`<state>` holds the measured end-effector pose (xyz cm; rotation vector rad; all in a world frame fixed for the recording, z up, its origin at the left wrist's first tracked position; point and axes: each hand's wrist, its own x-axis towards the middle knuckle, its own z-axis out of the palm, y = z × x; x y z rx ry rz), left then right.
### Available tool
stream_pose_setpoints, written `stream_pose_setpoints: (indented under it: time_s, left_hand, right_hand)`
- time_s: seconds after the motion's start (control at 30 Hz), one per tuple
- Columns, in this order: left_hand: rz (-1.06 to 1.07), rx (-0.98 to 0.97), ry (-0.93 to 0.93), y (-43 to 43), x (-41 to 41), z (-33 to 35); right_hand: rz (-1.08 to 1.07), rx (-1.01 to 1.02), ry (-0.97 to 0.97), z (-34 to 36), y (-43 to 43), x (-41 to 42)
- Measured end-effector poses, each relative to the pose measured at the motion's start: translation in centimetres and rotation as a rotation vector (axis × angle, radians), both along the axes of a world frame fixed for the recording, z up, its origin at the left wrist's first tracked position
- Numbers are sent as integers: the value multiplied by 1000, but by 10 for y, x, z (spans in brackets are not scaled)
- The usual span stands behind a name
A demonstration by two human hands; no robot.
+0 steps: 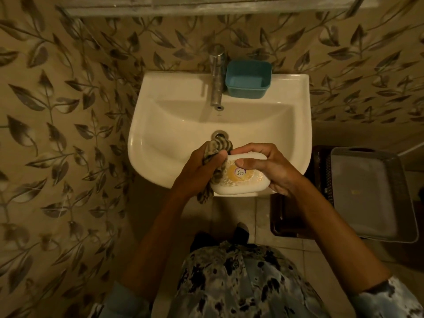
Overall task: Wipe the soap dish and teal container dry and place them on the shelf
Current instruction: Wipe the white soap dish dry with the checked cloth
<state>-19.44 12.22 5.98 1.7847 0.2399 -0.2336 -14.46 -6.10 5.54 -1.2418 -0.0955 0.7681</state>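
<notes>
Right hand (273, 171) grips the soap dish (241, 180) over the sink's (160, 125) near rim — left hand (197, 171) clutches a striped cloth (218, 148) against its left end.

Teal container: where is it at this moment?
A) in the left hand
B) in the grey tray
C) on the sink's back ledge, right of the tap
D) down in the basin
C: the teal container stands open side up on the back ledge of the sink, just right of the tap.
</notes>
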Motion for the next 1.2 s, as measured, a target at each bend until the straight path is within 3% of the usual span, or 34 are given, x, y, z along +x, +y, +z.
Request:
stream_pose_setpoints:
  time_s: [0.23,0.33,0.47,0.63,0.73,0.97,1.2]
  left_hand:
    - [352,-172,-122,-33,-26,-20]
    - [396,-173,-148,-41,-31,-23]
    - [280,-71,-133,-26,-18,-11]
    - [-44,-122,-22,-15,-5,3]
    - [13,-157,-30,-16,-4,5]
    - [330,-79,-180,-53,-31,-2]
    - [386,135,-208,-30,-27,2]
  right_hand:
    - [-334,46,23,-2,1,6]
    - [-277,35,24,-4,-1,2]
    - [-53,-1,-37,-2,-10,3]
    - [123,-1,-94,7,-17,7]
    - [34,26,-125,9,-16,9]
    - [-420,91,12,0,-6,4]
    - [-495,126,153,-9,5,-7]
